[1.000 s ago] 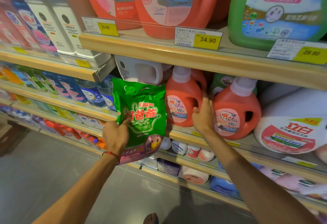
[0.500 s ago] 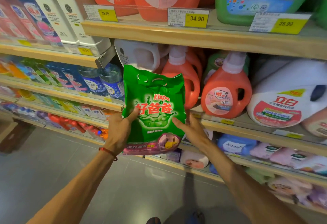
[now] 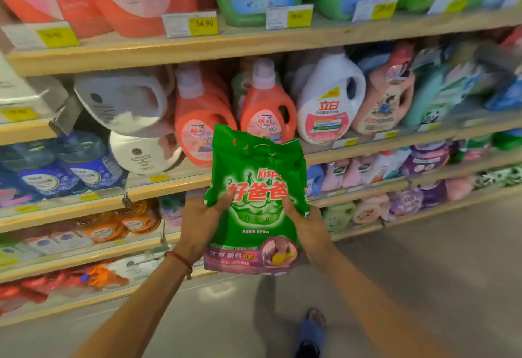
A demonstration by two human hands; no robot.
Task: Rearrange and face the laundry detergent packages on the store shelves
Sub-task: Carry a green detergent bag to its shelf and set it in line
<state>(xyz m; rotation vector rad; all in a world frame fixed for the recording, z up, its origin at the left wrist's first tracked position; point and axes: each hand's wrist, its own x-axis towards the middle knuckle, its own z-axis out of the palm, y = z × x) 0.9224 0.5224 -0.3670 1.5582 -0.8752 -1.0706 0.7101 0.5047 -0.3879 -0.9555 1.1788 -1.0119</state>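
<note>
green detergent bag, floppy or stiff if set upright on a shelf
Probably floppy: the green bag has a creased, bent top. Likely somewhat slippery, since its film looks glossy. Possibly hefty, as the left hand and right hand both grip it.

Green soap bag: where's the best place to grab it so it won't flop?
Probably its two side edges, about halfway up, one hand from each side, thumbs on the front. The green bag is soft and upright with a crumpled top, so the middle gives a firmer hold. The left hand and right hand grip it so.
</note>
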